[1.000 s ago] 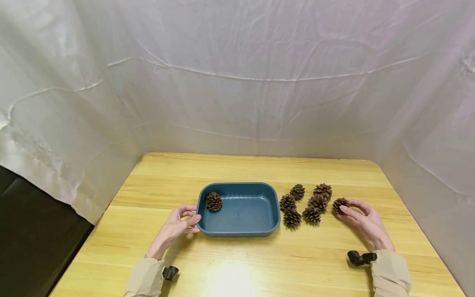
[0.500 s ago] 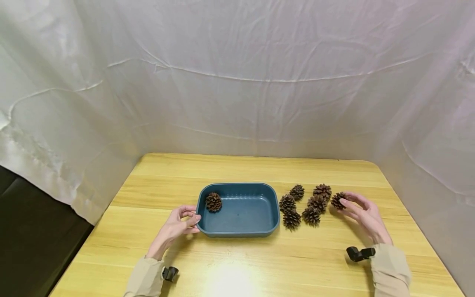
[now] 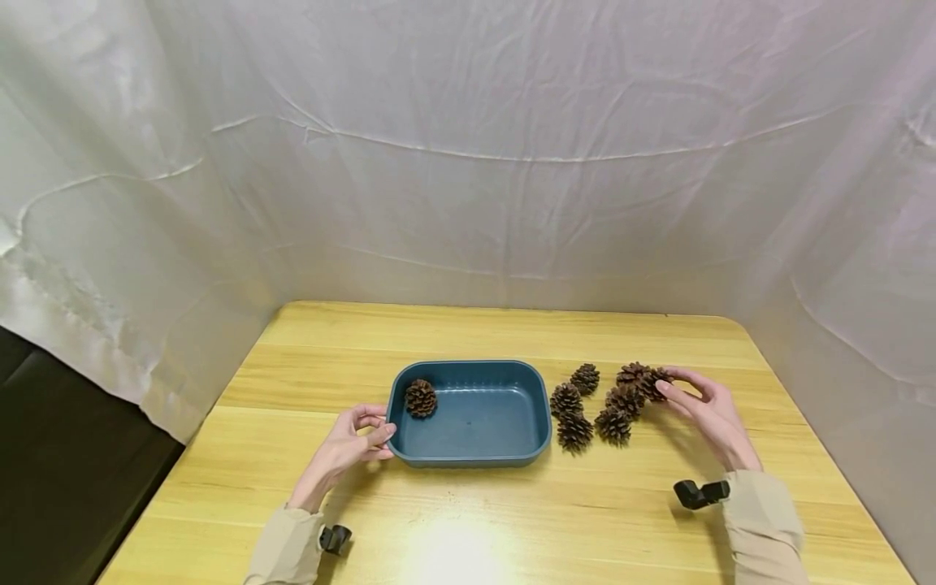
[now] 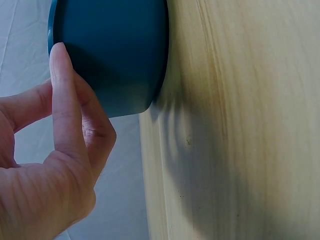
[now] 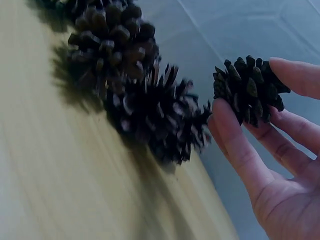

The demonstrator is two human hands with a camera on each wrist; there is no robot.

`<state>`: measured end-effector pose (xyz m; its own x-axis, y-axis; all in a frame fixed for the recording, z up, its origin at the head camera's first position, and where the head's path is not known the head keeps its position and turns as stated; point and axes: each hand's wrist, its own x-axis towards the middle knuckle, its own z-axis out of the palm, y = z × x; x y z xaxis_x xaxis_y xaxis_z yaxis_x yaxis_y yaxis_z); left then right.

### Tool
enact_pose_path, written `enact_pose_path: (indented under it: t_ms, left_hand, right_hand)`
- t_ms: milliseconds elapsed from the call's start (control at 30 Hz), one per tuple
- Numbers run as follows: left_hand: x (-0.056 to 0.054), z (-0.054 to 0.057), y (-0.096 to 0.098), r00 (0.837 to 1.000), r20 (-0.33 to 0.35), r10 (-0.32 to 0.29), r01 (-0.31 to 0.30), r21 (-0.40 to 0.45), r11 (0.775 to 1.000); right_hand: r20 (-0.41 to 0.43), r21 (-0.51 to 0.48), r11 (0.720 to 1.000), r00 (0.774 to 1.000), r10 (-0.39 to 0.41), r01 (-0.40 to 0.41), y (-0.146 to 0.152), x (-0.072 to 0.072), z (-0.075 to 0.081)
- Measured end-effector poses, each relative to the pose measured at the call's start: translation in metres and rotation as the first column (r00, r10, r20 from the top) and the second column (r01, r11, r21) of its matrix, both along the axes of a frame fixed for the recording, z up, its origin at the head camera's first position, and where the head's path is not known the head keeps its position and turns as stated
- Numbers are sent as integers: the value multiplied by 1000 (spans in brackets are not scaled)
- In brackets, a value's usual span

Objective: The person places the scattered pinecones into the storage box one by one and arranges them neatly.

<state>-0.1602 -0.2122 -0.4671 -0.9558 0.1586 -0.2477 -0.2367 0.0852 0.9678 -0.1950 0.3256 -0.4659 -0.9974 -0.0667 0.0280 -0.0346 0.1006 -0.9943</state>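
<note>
My left hand (image 3: pixel 351 443) pinches the near left rim of a blue rectangular tub (image 3: pixel 468 463), thumb over the edge and fingers outside. One pine cone (image 3: pixel 420 398) lies in the tub's left end. On the right, my right hand (image 3: pixel 708 410) holds a pine cone (image 5: pixel 250 90) between thumb and fingers. In the right wrist view the held cone is raised beside several other pine cones (image 5: pixel 162 107) on the table. From the head it overlaps the back right cone (image 3: pixel 630 373) of that cluster.
Between the tub and the right hand, several loose pine cones (image 3: pixel 575 431) sit on the wooden table (image 3: pixel 468 504). White cloth (image 3: pixel 497 203) hangs behind and at both sides. A dark surface (image 3: pixel 66 471) shows past the table's left edge.
My right hand has lifted the pine cone and carried it away from me and leftward, up to the cluster. The left hand and tub have stayed put.
</note>
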Motion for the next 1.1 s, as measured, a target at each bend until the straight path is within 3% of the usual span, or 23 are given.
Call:
enact_pose_path:
  t_ms: [267,367,633,1100]
  left_hand:
    - [-1,1,0,1000,6,4,-4,2,1000]
    - [-1,1,-1,1000,7,3,-3,1,1000]
    - [-1,0,0,1000,3,2,-2,0,1000]
    - [-3,0,0,1000,4,-6,5,4,1000]
  right_hand:
    - [-42,28,998,998,56,-55,-24,-6,16]
    - [-69,88,992,993,100,-94,-35,-11,22]
    - [-56,207,960,977,205,-189,-63,-24,36]
    - [-46,366,896,957,288,-252,-105,-46,63]
